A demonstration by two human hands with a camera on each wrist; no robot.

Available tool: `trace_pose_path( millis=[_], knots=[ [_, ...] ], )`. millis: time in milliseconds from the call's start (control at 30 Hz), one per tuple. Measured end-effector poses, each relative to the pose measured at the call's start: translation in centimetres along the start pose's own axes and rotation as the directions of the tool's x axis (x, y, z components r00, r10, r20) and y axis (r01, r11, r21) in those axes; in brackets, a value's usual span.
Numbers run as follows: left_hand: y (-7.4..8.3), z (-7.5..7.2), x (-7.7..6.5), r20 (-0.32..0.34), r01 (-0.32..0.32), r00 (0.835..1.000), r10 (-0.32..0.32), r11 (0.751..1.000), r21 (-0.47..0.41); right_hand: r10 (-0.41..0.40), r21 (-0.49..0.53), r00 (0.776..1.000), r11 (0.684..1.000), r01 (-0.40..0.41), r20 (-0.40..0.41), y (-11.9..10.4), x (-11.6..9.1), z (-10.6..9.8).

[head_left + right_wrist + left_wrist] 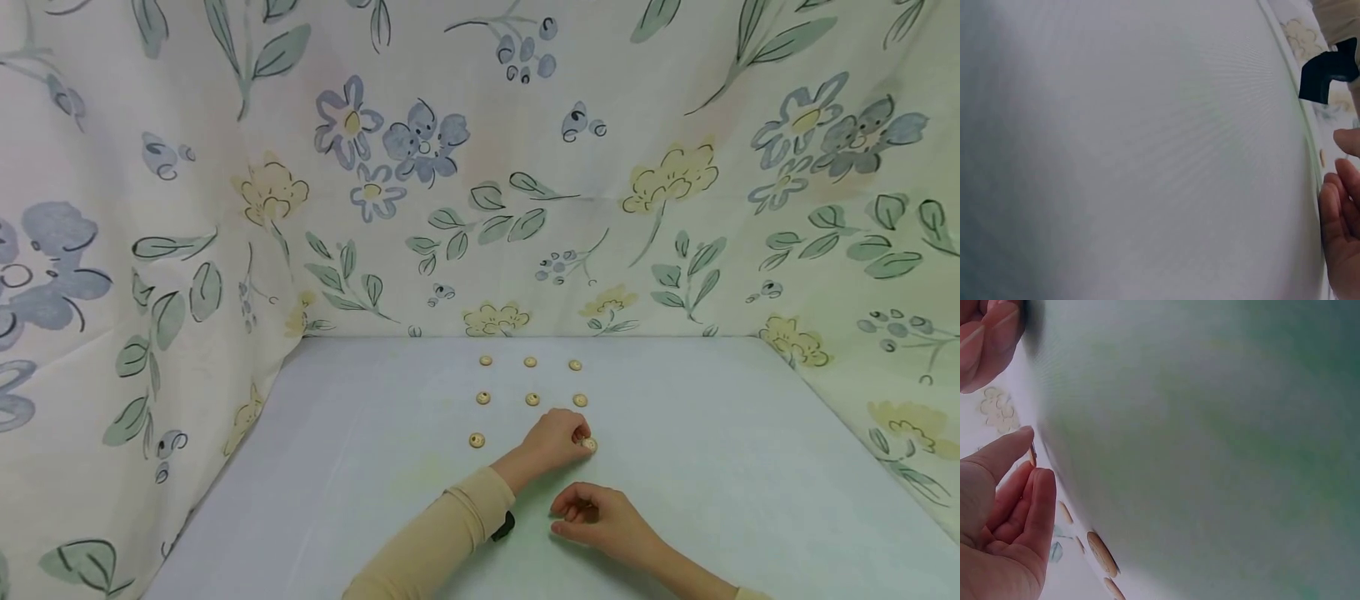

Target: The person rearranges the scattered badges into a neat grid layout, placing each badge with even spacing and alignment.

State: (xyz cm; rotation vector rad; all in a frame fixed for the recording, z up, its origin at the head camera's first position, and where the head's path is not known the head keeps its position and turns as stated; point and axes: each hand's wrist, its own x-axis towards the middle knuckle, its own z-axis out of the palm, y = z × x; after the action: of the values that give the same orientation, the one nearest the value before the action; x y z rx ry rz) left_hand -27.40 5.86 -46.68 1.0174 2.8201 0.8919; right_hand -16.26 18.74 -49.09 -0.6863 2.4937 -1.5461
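Observation:
My left hand (551, 440) reaches across the table and pinches a small round wooden disc (590, 446) by its edge, at or just above the tabletop. In the left wrist view the same disc (1033, 455) shows edge-on between the thumb and fingertips of the left hand (1013, 512). Closer to me, my right hand (607, 521) hovers low with fingers loosely bent and nothing in them. Its fingers show at the right edge of the right wrist view, where the right hand (1341, 219) is partly cut off.
More wooden discs lie in rows: a back row with a disc (530, 362) at its middle, a second row around another disc (532, 399), and a front-left disc (477, 440). Floral cloth (480, 167) hangs behind and beside the pale table (360, 467). A black strap (504, 527) shows by the left sleeve.

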Motion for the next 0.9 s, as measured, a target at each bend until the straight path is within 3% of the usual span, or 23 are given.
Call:
trace_pose_path(
  millis=[367,633,900],
  knots=[
    [0.11,-0.01,-0.01,0.030,0.053,0.998,-0.054,0.999,0.007,-0.011,-0.008,1.000,1.000,0.011,-0.007,-0.09,0.07,-0.02],
    [0.15,-0.06,0.00,0.023,0.055,0.998,-0.055,0.999,0.004,-0.004,-0.020,1.000,1.000,0.004,-0.004,0.02,0.16,-0.11],
    [0.05,-0.71,-0.64,0.065,0.042,0.997,-0.040,0.998,-0.037,-0.008,-0.023,1.000,1.000,0.008,0.001,-0.08,0.15,-0.21]
  ],
)
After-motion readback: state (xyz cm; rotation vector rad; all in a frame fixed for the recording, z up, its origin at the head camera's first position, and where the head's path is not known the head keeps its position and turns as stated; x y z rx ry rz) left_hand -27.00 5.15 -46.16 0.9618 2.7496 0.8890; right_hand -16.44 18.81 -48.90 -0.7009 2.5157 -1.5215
